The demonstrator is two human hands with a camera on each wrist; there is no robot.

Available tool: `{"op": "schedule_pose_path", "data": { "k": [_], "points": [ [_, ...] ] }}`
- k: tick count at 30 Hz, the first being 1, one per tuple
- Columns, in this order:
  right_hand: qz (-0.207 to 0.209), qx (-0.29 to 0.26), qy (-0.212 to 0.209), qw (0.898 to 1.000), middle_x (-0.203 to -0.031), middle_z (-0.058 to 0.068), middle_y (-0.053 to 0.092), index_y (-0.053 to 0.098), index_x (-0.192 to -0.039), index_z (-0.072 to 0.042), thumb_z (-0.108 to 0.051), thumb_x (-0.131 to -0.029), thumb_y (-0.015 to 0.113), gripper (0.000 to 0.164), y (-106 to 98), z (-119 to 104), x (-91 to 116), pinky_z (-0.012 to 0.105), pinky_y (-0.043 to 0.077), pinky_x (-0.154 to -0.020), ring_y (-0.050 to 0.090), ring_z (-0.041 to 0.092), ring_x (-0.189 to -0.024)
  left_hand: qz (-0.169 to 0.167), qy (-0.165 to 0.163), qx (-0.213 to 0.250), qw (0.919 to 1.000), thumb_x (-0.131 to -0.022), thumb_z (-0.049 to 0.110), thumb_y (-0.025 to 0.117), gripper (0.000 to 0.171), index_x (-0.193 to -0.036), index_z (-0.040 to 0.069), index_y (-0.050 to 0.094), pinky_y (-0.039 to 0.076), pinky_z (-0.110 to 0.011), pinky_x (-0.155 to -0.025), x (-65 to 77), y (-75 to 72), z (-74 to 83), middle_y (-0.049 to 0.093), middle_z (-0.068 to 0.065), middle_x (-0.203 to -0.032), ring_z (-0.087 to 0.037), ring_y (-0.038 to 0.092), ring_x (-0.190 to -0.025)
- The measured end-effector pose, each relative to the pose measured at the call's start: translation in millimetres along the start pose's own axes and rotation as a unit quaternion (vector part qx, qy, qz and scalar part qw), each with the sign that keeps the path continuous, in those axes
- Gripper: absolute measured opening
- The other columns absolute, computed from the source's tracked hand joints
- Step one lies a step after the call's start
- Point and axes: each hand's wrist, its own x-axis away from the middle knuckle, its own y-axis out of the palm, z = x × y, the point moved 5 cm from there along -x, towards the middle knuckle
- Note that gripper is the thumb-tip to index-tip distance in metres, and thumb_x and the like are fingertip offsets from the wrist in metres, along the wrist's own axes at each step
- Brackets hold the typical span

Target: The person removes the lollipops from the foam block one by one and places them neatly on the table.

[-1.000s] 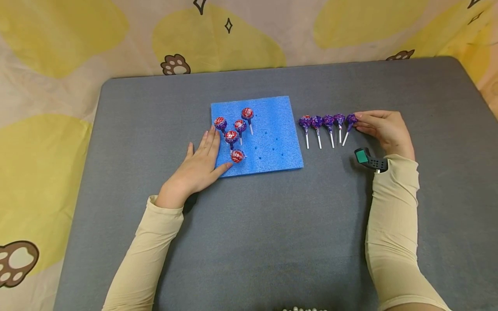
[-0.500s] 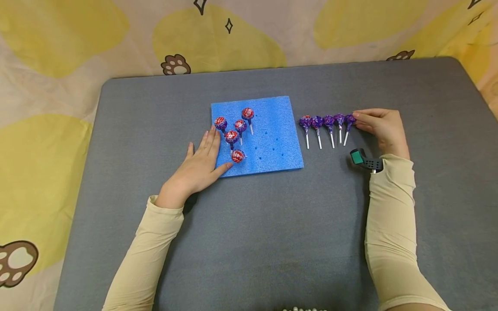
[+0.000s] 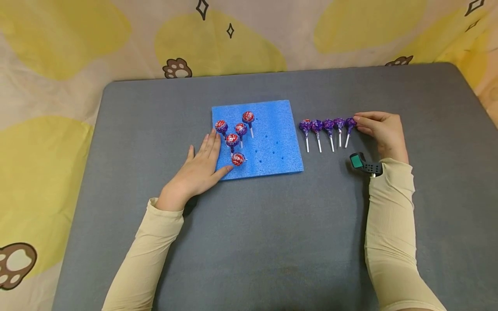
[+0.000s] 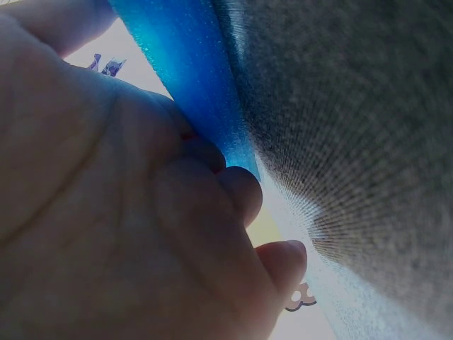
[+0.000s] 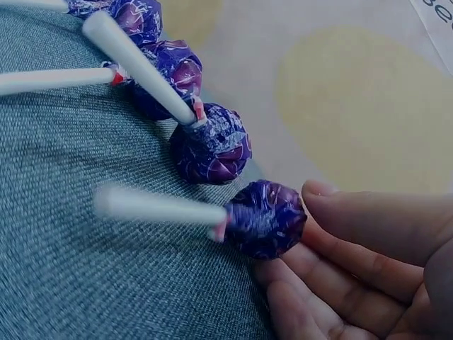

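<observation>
My right hand (image 3: 383, 131) pinches the head of the rightmost lollipop (image 5: 265, 219) between thumb and fingers. That purple-wrapped lollipop lies at the end of a row of lollipops (image 3: 328, 124) on the table, their white sticks pointing toward me. My left hand (image 3: 196, 170) rests along the left edge of a blue foam board (image 3: 276, 125), fingers straight and thumb over the near edge. Several red-and-purple lollipops stand in the board's left half, among them one at the back (image 3: 248, 117) and one at the front (image 3: 238, 159). In the left wrist view the fingers press the foam's side (image 4: 187, 71).
Small holes dot the right half of the foam board. The grey table (image 3: 272, 242) extends round it, with a patterned yellow and cream cloth (image 3: 249, 26) behind. A black strap device with a green face (image 3: 355, 161) sits at the right wrist.
The right hand has shifted slightly left, and the rightmost lollipop's stick has swung a little to the right, closer to parallel with the row. The left hand holds its place on the board.
</observation>
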Motion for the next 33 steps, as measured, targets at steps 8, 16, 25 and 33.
{"op": "schedule_pose_path", "data": {
  "k": [8, 16, 25, 33],
  "points": [
    [-0.012, 0.019, -0.006, 1.0, -0.075, -0.003, 0.071, 0.076, -0.083, -0.005, 0.002, -0.078, 0.074, 0.008, -0.9, 0.8, 2.0, 0.016, 0.052, -0.062, 0.066, 0.006, -0.069, -0.002, -0.001, 0.001, 1.0, -0.098, 0.048, 0.039, 0.083, -0.149, 0.003, -0.008, -0.004, -0.059, -0.108, -0.3, -0.4, 0.4, -0.018, -0.009, -0.155, -0.025, -0.013, -0.142],
    [-0.02, 0.086, -0.024, 0.996, -0.078, -0.006, 0.071, 0.076, -0.092, -0.006, -0.003, -0.075, 0.078, 0.018, -0.6, -1.0, 1.4, 0.015, 0.049, -0.064, 0.064, 0.005, -0.072, -0.001, 0.0, -0.001, 1.0, -0.098, 0.049, 0.039, 0.083, -0.149, 0.003, -0.008, -0.004, -0.059, -0.108, -0.4, 0.3, -0.3, -0.018, -0.01, -0.155, -0.025, -0.014, -0.142],
    [-0.009, 0.103, -0.028, 0.994, -0.079, -0.008, 0.07, 0.075, -0.093, -0.007, -0.005, -0.075, 0.079, 0.019, -1.4, -1.2, 2.7, 0.014, 0.048, -0.066, 0.063, 0.006, -0.075, 0.002, 0.001, -0.004, 1.0, -0.098, 0.048, 0.039, 0.083, -0.149, 0.001, -0.007, -0.004, -0.059, -0.108, -0.3, 0.6, -1.0, -0.016, -0.012, -0.155, -0.025, -0.014, -0.142],
    [-0.003, 0.033, -0.052, 0.998, -0.075, -0.002, 0.071, 0.073, -0.093, 0.001, 0.004, -0.074, 0.077, 0.019, 1.6, -2.1, 1.0, 0.015, 0.05, -0.064, 0.066, 0.007, -0.071, 0.004, 0.003, 0.0, 1.0, -0.098, 0.048, 0.038, 0.083, -0.149, 0.003, -0.008, -0.005, -0.058, -0.108, 0.3, 0.3, -0.6, -0.018, -0.01, -0.155, -0.024, -0.014, -0.142]
  ]
}}
